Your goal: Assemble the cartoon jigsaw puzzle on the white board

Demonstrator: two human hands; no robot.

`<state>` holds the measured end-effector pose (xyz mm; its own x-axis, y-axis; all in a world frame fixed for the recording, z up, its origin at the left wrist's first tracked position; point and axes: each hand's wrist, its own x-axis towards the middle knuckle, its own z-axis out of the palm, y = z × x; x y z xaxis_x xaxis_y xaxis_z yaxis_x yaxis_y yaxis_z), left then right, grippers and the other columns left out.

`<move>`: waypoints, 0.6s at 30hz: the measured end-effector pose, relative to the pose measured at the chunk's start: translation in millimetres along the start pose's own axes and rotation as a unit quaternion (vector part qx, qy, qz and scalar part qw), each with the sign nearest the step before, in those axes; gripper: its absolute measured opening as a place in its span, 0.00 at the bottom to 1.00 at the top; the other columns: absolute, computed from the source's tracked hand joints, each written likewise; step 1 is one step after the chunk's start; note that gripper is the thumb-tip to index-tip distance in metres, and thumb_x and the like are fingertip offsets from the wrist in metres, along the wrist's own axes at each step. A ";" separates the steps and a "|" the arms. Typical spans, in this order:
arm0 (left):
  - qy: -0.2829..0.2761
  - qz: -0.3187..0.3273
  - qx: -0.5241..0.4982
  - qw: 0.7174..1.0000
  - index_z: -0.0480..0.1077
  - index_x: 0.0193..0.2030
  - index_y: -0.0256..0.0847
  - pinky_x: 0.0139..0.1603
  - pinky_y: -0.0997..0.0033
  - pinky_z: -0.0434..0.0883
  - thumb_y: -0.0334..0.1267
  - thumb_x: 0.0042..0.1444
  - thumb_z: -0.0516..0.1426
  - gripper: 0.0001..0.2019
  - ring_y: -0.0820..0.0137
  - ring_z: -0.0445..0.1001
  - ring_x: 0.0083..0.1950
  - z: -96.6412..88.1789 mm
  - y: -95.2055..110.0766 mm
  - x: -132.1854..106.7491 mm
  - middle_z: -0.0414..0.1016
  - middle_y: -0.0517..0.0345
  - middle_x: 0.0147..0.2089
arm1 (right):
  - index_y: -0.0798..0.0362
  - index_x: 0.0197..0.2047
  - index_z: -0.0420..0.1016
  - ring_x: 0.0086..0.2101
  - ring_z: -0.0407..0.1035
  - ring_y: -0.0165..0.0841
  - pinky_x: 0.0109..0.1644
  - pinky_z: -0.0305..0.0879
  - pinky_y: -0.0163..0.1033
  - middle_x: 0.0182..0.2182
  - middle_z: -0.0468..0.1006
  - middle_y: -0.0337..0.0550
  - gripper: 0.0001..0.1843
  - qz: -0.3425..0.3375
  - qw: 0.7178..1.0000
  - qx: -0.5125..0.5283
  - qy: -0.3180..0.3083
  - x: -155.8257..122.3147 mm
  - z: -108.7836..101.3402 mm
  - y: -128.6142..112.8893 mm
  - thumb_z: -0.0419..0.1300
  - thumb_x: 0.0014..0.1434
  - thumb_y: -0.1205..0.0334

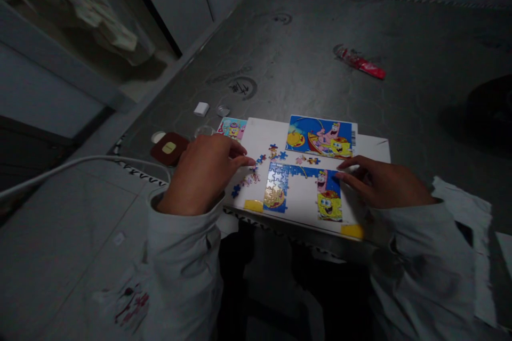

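A partly joined jigsaw puzzle [276, 186] lies on a white box-like board [304, 192]. Its left side and top edge connect to a right-hand part with a yellow cartoon sponge [330, 205], leaving the white board showing in the middle. My left hand [204, 173] hovers at the board's left side, thumb and index finger apart, close to loose puzzle pieces [252, 177]. My right hand [384, 181] is at the puzzle's upper right corner; its thumb and forefinger are stretched out and apart, holding nothing visible. A picture card [320, 136] of the cartoon lies behind the puzzle.
Several more loose pieces [273, 150] lie between card and puzzle. To the left are a brown case [170, 148], a white cable [100, 159] and a small white block [201, 109]. A red wrapper [362, 63] lies farther back on the grey table [296, 74]. Torn white paper [464, 197] is at right.
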<state>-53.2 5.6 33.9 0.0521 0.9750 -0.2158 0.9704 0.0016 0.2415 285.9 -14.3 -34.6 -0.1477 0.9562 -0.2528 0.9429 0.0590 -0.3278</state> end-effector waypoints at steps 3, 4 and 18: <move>-0.001 -0.001 -0.003 1.000 0.85 0.46 0.46 0.53 0.56 0.73 0.46 0.61 0.68 0.11 0.53 0.82 0.52 0.4 -1.0 0.7 0.87 0.53 0.48 | 0.42 0.50 0.81 0.27 0.77 0.40 0.29 0.65 0.43 0.31 0.85 0.43 0.26 0.001 1.000 0.000 0.015 -1.9 -0.1 -2.7 0.56 0.63 0.34; -0.002 -0.002 -0.004 1.000 0.85 0.45 0.45 0.52 0.56 0.73 0.46 0.60 0.68 0.11 0.53 0.82 0.51 0.9 -1.4 1.3 0.87 0.52 0.48 | 0.42 0.49 0.81 0.27 0.77 0.40 0.29 0.66 0.44 0.31 0.85 0.43 0.25 0.000 1.000 0.001 0.020 -2.7 -0.4 -4.0 0.56 0.64 0.34; -0.006 0.010 -0.030 0.999 0.85 0.43 0.45 0.51 0.61 0.72 0.43 0.60 0.68 0.08 0.57 0.82 0.51 6.7 -3.8 3.3 0.87 0.53 0.46 | 0.40 0.51 0.80 0.25 0.76 0.41 0.26 0.65 0.44 0.32 0.86 0.44 0.30 -0.002 1.000 -0.002 -0.018 2.8 -1.5 7.5 0.52 0.62 0.29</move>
<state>-55.1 7.3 26.0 0.0736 0.9723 -0.2218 0.9531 -0.0031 0.3028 293.0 -10.7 -36.4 -0.1612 0.9451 -0.2843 0.9433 0.0629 -0.3258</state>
